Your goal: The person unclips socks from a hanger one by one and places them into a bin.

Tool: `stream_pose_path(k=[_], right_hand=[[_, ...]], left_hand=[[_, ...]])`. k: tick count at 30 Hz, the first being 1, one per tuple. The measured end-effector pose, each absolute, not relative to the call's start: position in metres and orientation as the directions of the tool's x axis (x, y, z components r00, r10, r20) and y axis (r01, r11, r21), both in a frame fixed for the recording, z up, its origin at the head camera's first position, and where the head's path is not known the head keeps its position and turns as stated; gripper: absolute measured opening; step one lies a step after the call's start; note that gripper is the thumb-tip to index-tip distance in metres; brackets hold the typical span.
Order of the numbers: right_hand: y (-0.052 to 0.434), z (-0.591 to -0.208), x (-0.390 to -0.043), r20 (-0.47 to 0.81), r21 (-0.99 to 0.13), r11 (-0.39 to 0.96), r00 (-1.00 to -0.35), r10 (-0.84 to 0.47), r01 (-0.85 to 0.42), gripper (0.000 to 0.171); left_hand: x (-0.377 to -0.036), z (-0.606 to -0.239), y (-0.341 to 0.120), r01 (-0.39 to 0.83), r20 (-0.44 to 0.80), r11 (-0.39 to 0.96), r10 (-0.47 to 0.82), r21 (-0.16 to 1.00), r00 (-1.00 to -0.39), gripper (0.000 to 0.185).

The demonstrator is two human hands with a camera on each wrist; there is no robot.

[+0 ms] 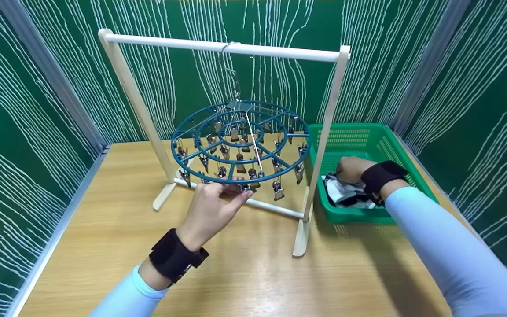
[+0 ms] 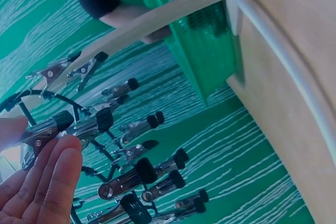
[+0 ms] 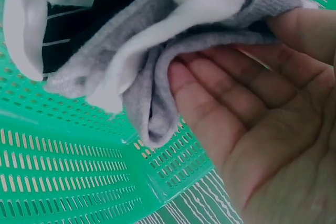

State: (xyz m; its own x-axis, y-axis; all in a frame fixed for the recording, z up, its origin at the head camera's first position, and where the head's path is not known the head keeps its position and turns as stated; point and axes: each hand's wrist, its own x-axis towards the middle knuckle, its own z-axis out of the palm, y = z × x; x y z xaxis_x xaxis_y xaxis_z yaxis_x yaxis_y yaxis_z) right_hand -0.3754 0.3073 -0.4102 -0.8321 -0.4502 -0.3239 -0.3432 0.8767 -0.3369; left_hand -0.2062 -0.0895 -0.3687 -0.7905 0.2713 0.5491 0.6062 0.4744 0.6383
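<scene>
Left hand [image 1: 209, 209] fingers straight, touching clip hanger [image 1: 240, 141]; right hand [image 1: 350, 169] grips sock [image 3: 157, 66] in basket [image 1: 368, 136].

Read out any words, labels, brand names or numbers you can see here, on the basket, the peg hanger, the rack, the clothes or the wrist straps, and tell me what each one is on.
None can be read: the green basket, round peg hanger, wooden rack, grey and white cloth and black wrist straps show no lettering, labels or numbers in any view.
</scene>
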Motion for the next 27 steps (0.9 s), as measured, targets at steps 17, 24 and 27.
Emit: stream_pose_path(k=[17,24,27], right_hand=[[0.298,-0.357,-0.327,-0.032,-0.459,0.831,-0.929,-0.369,-0.314,0.042],[0.296,-0.359,-0.306,0.045,-0.497,0.824,-0.957,-0.287,-0.271,0.052],[0.293,-0.363,-0.297,0.082,-0.492,0.828,-0.961,-0.263,-0.268,0.054]], left_hand=[[-0.204,-0.385,-0.089,0.579,0.496,0.482,0.301,0.658,-0.815,0.015],[-0.203,-0.395,-0.093,0.554,0.424,0.470,0.360,0.687,-0.831,0.021],[-0.203,-0.402,-0.096,0.529,0.360,0.461,0.408,0.712,-0.839,0.025]])
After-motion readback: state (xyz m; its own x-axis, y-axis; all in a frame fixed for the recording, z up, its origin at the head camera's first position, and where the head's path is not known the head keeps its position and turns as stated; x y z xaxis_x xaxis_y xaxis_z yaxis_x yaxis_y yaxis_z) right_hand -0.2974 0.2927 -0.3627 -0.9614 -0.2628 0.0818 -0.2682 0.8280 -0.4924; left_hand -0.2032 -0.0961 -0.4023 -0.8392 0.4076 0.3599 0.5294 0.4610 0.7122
